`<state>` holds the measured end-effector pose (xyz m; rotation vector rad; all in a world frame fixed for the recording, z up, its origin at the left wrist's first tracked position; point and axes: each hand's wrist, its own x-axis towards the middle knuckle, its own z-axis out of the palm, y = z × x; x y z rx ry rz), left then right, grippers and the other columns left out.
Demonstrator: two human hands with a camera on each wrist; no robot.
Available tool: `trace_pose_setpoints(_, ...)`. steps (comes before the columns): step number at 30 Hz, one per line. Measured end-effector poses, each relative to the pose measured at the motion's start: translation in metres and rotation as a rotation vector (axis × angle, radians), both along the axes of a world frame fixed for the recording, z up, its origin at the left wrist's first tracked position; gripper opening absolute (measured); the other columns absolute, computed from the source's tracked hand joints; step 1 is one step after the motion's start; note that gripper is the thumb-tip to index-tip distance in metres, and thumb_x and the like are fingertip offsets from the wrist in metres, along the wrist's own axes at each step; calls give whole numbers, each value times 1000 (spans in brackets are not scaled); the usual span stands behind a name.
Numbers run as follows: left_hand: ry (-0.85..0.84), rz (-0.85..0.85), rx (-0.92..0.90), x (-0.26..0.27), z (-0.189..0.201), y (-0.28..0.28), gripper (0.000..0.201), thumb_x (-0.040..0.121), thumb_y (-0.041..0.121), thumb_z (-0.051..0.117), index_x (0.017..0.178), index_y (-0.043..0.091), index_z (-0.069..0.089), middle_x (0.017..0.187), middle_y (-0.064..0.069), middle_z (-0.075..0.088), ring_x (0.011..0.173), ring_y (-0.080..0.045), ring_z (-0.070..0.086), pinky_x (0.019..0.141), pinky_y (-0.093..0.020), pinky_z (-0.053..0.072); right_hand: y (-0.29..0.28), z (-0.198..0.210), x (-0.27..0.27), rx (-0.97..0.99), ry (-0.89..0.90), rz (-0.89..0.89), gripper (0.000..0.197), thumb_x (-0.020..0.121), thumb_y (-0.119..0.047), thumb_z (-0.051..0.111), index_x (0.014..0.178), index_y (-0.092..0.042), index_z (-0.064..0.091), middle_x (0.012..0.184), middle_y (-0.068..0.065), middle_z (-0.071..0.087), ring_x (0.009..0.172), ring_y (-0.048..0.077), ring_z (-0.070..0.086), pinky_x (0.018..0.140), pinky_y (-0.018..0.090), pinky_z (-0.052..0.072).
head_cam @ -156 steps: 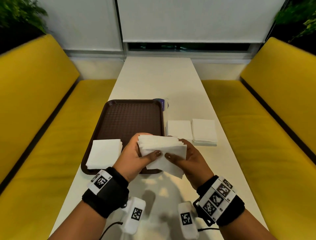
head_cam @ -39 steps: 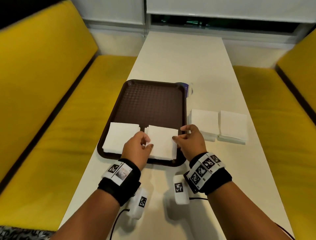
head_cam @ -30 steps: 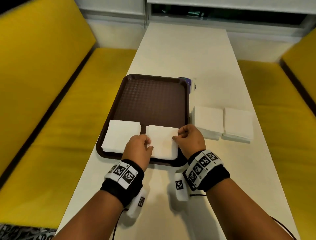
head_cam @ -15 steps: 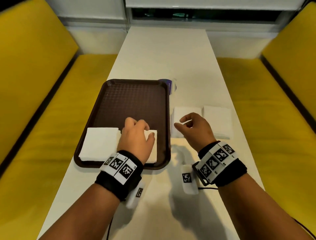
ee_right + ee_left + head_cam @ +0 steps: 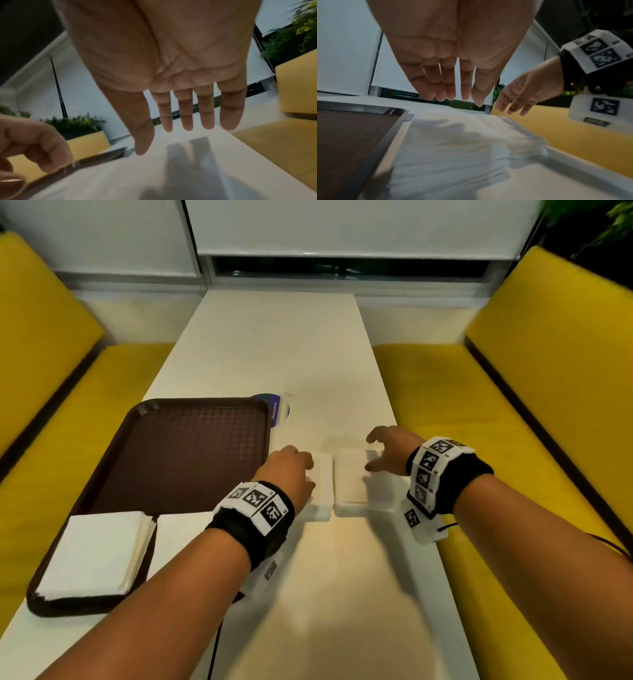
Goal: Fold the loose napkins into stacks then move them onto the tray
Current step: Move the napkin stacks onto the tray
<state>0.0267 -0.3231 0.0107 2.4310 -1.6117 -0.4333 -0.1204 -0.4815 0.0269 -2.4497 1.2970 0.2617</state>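
A brown tray (image 5: 191, 446) lies on the left of the white table (image 5: 342, 594). Two folded napkin stacks sit on its near end: one (image 5: 96, 556) in the corner, and a second (image 5: 181, 529) partly hidden by my left forearm. Two more stacks lie on the table right of the tray, a left one (image 5: 322, 484) and a right one (image 5: 351, 477). My left hand (image 5: 301, 474) hovers over the left stack (image 5: 453, 142) with fingers extended, holding nothing. My right hand (image 5: 375, 453) is spread open over the right stack's far side, empty.
A small purple-labelled packet (image 5: 277, 409) lies at the tray's far right corner. Yellow bench seats (image 5: 531, 422) flank the table on both sides. The table's right edge (image 5: 411, 498) runs close by the right stack.
Both hands let go of the second stack, now on the tray, and moved right to the two stacks on the table. The camera view shifted right too.
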Motion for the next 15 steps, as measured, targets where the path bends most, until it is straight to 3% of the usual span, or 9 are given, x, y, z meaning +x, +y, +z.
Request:
trace_pose_setpoints(6, -28, -8, 133, -3, -16, -14, 36, 91, 31, 63, 125, 20, 57, 125, -5, 50, 118, -26, 48, 96, -37, 46, -24, -20, 17, 111, 196, 83, 82, 78, -40, 79, 145, -16, 39, 146, 6, 47, 131, 28, 47, 107, 39, 41)
trace_pose_setpoints(15, -28, -6, 137, -2, -25, -17, 35, 89, 30, 65, 122, 20, 59, 124, -3, 52, 115, -24, 49, 96, -36, 46, -33, -33, 22, 117, 223, 98, 62, 69, -42, 85, 120, -17, 61, 110, 0, 64, 103, 24, 61, 87, 33, 51)
